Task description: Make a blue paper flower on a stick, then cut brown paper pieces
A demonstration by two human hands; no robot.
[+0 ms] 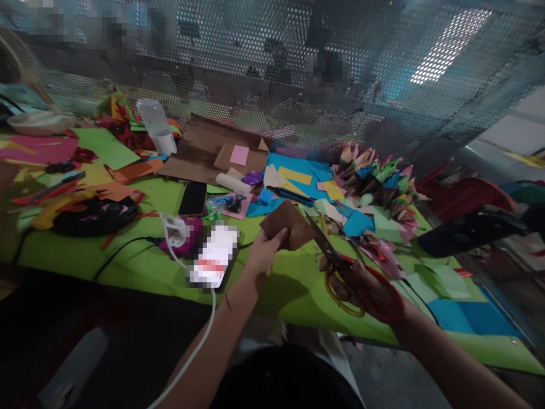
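My left hand pinches a small piece of brown paper, thumb on top, above the front of the green table. In my right hand is a pair of scissors with one yellow and one red handle. Their blades point up and left, with the tips close to the right edge of the brown paper. Whether the blades touch the paper I cannot tell. Left of my left hand lies a lit phone with a white cable.
Folded paper flowers cluster at the back right. Behind the paper scraps stand a plastic bottle and a perforated metal screen. A dark phone, a purple power strip and a black pouch lie to the left.
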